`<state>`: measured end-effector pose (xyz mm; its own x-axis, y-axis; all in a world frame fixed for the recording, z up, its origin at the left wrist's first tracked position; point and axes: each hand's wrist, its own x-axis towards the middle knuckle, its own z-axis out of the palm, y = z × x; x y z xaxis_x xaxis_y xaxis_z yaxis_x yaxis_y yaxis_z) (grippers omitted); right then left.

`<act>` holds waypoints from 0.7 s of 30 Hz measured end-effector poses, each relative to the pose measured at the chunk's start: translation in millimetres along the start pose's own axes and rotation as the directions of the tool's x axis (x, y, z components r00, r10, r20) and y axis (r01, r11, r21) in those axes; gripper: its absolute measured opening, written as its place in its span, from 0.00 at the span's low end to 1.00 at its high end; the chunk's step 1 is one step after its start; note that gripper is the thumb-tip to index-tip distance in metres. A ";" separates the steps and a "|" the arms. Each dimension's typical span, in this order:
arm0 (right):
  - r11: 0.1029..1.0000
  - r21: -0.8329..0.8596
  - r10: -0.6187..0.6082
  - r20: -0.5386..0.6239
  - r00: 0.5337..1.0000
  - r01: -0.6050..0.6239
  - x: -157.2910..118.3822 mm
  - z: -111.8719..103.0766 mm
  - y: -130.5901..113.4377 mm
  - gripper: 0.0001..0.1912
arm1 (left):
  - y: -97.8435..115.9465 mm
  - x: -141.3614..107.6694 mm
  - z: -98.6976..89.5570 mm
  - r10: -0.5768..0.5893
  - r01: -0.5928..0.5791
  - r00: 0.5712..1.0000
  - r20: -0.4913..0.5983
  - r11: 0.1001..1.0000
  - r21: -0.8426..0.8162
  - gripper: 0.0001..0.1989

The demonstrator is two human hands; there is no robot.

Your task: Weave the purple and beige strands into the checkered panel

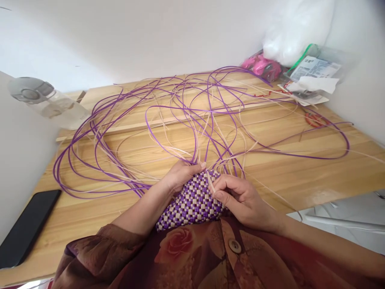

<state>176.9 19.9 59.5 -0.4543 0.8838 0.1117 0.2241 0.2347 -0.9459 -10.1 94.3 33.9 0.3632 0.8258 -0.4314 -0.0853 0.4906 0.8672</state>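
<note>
A woven piece (195,196) in purple and cream checks rests against the front of my shirt. Long purple and cream strands (210,116) fan out from its far edge over the wooden table. My left hand (183,174) is closed on the woven piece's upper left edge, its thumb pressed near the base of the strands. On the right side, my right hand (237,196) pinches a short cream strand (211,182) between thumb and fingers, just over the weave.
The wooden table (144,224) carries a black phone (28,226) at left, a clear bottle (51,102) at back left, and orange-handled scissors (315,119) at right. Plastic bags (296,32) and a pink bundle (264,68) sit at the back right.
</note>
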 end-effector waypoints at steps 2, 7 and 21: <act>0.999 0.040 -0.018 -0.023 1.000 0.019 0.6 0.5 2.0 0.07 | 1.8 -0.3 -0.7 0.039 -0.041 0.996 0.085 0.999 0.027 0.17; 0.985 0.168 -0.011 -0.089 0.996 0.026 4.4 1.5 10.3 0.08 | 0.2 3.2 0.6 0.010 -0.008 0.999 -0.033 0.997 0.078 0.12; 0.840 0.419 0.372 0.016 0.928 -0.344 7.9 4.7 -6.4 0.13 | 1.8 0.9 3.6 0.066 -0.067 0.998 0.011 0.995 0.069 0.12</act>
<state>167.8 23.5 65.0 -0.3521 0.9011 -0.2531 -0.0169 -0.2765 -0.9609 -6.6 95.0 36.0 0.3671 0.8533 -0.3704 -0.0451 0.4141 0.9091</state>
